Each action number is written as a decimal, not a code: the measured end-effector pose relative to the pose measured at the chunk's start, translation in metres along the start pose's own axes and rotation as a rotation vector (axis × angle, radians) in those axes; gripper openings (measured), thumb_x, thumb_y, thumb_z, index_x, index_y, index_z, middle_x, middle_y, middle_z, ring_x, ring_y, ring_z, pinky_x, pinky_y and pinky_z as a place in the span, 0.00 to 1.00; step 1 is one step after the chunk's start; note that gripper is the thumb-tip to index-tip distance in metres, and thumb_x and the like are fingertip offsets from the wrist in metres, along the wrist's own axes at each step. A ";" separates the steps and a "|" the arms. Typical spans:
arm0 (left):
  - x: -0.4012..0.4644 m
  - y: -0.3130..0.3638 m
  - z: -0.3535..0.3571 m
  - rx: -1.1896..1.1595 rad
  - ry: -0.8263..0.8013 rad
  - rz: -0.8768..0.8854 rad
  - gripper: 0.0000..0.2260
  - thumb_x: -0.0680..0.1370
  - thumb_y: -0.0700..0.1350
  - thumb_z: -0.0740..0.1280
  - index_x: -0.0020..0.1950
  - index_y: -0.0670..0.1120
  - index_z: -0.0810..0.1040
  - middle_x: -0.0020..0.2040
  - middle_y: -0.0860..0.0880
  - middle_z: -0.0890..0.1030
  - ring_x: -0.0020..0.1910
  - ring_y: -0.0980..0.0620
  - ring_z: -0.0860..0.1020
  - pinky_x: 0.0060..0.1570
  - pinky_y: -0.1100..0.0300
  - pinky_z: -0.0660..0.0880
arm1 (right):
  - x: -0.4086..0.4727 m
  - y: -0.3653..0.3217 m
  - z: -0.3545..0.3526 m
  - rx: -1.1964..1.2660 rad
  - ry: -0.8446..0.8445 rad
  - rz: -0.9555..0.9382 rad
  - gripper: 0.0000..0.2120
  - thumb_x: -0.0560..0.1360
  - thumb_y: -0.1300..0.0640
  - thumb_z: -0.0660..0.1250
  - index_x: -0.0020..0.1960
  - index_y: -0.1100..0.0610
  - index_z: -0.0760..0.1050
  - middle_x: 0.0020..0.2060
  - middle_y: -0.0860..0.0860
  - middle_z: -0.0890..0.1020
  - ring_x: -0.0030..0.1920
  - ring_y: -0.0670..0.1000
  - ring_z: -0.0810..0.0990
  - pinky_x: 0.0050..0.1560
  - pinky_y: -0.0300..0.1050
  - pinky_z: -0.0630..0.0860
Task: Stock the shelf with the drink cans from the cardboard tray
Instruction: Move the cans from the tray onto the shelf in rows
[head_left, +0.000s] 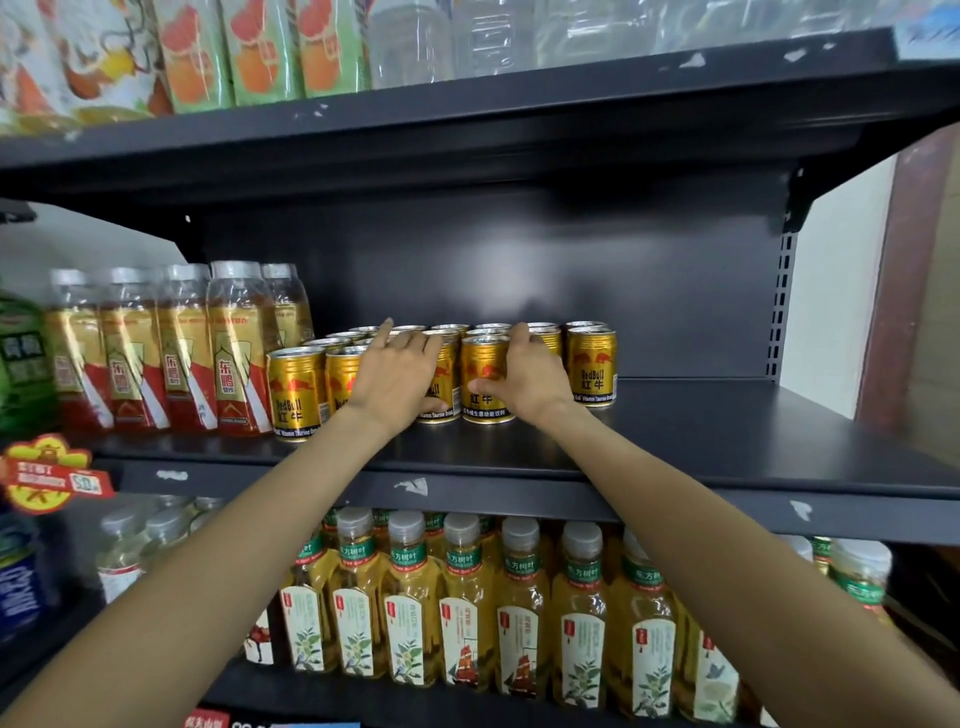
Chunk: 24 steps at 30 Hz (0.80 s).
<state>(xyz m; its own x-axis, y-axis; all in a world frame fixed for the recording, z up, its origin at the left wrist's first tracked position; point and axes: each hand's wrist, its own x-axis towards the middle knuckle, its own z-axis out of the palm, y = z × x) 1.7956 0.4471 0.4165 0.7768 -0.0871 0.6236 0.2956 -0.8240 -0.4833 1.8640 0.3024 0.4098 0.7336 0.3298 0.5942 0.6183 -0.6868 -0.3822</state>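
A dark metal shelf unit (571, 260) fills the view, with three levels seen. The middle shelf (727, 441) carries the work: its right half is bare up to the perforated upright (782, 306) at the right end, and a strip of bare board runs along the front lip. The left part is taken by a row of bottles with gold and red labels (182, 353), standing right against the cans, with a green bottle (21, 358) further left at the frame edge. The upper shelf (467, 114) overhangs closely and holds orange-and-green cartons (260, 52) and clear bottles (441, 36). The lower level is packed with yellow tea bottles (519, 597), and a red and yellow price tag (49, 475) is clipped to the shelf edge at left.

The gold drink cans (591, 364) are grouped upright in several rows at the middle of the shelf, between the bottles and the bare stretch; the back rows are seen only by their silver tops. The cardboard tray is not seen.

The left hand (400, 374) is laid over the front cans, fingers spread and the forefinger stretched toward the back rows; whether a can is gripped cannot be told. The right hand (524, 374) is closed around one front can (485, 379), thumb across its label, the can standing on the shelf.
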 end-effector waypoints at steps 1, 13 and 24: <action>0.000 0.001 0.001 0.009 0.013 -0.005 0.33 0.71 0.61 0.67 0.68 0.42 0.64 0.67 0.43 0.73 0.67 0.45 0.70 0.71 0.50 0.58 | 0.000 0.000 0.000 -0.006 0.002 0.007 0.41 0.69 0.44 0.72 0.72 0.61 0.57 0.64 0.60 0.73 0.63 0.60 0.74 0.58 0.53 0.75; -0.044 0.007 -0.025 -0.326 0.360 0.033 0.21 0.76 0.50 0.66 0.67 0.44 0.71 0.61 0.45 0.77 0.62 0.46 0.73 0.61 0.52 0.69 | -0.050 -0.003 -0.031 0.170 0.115 -0.157 0.31 0.74 0.47 0.68 0.71 0.56 0.62 0.65 0.56 0.72 0.64 0.55 0.73 0.62 0.51 0.73; -0.221 0.067 -0.014 -1.020 0.763 -0.328 0.09 0.76 0.40 0.61 0.44 0.39 0.80 0.42 0.53 0.79 0.45 0.55 0.76 0.50 0.66 0.70 | -0.252 0.013 0.018 0.253 0.534 -0.367 0.07 0.77 0.61 0.64 0.48 0.63 0.79 0.41 0.53 0.83 0.40 0.48 0.78 0.38 0.42 0.76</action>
<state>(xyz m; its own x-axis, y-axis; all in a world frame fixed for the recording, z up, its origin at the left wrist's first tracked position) 1.6364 0.4035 0.2547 0.1427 0.1812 0.9730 -0.4021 -0.8877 0.2242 1.6921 0.2225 0.2422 0.2653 0.1036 0.9586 0.8941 -0.3986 -0.2043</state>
